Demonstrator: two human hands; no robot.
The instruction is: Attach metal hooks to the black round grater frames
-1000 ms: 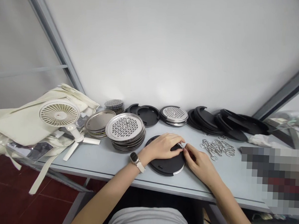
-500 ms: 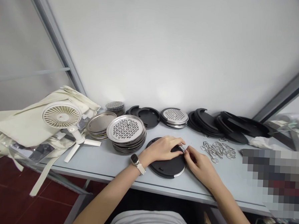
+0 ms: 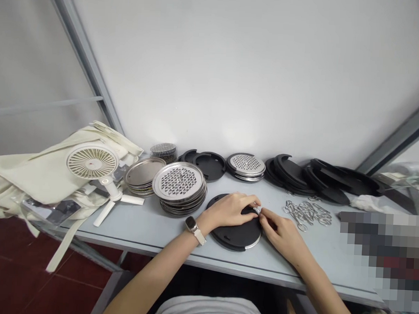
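Note:
A black round plastic holder (image 3: 238,236) lies flat on the table in front of me, a silver metal rim showing at its lower right edge. My left hand (image 3: 232,209) rests across its top and holds it, index finger and thumb curled toward the right edge. At that edge a small bright metal piece (image 3: 257,209) shows between both hands' fingertips; its full shape is hidden. My right hand (image 3: 274,226) pinches this piece between thumb and forefinger. Right of my hands lies a loose pile of metal wire hooks (image 3: 307,212).
Stacked metal grater discs (image 3: 178,182) and plain metal discs (image 3: 144,171) stand to the left. Along the wall are a perforated disc in a black holder (image 3: 246,163) and several black holders (image 3: 291,171). A white fan (image 3: 93,163) and cream bag (image 3: 43,167) occupy the far left.
The view has shifted slightly, moving everything a little to the right. Both hands stay at the holder's right edge, with the small metal piece showing a bit more between the fingertips.

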